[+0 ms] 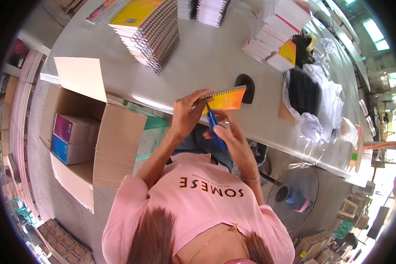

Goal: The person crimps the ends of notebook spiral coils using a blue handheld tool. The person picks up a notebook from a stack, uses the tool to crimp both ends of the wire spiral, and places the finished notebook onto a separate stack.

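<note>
A spiral-bound notebook with a yellow and orange cover is held up at the table's near edge. My left hand is closed around its left end, by the wire coil. In my right hand are blue-handled pliers, the fingers wrapped round the handles. Their tip points up to the coil's left end, just beside my left fingers; whether the jaws are closed on the wire is too small to tell. Behind the notebook's right end lies a dark rounded object on the table.
Spiral-bound notebooks stand stacked at the far left of the table. Unbound stacks and black coils on white plastic lie right. An open cardboard box with purple and blue books sits left; a fan stands right.
</note>
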### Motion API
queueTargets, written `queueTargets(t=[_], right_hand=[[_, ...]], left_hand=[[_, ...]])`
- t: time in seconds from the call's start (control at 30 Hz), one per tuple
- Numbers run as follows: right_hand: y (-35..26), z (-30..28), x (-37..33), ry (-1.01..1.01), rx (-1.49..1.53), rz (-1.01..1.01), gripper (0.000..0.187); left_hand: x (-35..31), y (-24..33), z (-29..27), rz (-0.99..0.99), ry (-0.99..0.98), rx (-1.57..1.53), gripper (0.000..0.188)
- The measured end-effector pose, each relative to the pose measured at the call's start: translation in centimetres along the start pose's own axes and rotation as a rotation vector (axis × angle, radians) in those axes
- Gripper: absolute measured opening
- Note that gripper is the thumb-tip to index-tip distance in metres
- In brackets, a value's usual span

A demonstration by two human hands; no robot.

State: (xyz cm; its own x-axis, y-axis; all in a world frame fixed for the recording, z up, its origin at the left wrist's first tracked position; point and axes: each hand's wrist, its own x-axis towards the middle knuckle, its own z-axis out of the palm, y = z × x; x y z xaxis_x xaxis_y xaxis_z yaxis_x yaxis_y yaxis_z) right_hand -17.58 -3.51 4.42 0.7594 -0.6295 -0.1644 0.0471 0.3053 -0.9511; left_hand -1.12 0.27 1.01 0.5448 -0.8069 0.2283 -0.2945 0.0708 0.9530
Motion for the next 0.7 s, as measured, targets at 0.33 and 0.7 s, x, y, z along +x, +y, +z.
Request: queueTargets(t=[0.33,0.7], right_hand=[[-0.1,-12.6,1.8,0.631,-1.034,-0.336,0.033],[1.8,-12.9,2.4,0.681,-1.291,-0.392,0.032]], left_hand=[[5.1,9.7,-7.1,0.121,0.402,0.116,0.027],[21.3,16.4,-21.2,0.501,0.184,0.296,0.033]])
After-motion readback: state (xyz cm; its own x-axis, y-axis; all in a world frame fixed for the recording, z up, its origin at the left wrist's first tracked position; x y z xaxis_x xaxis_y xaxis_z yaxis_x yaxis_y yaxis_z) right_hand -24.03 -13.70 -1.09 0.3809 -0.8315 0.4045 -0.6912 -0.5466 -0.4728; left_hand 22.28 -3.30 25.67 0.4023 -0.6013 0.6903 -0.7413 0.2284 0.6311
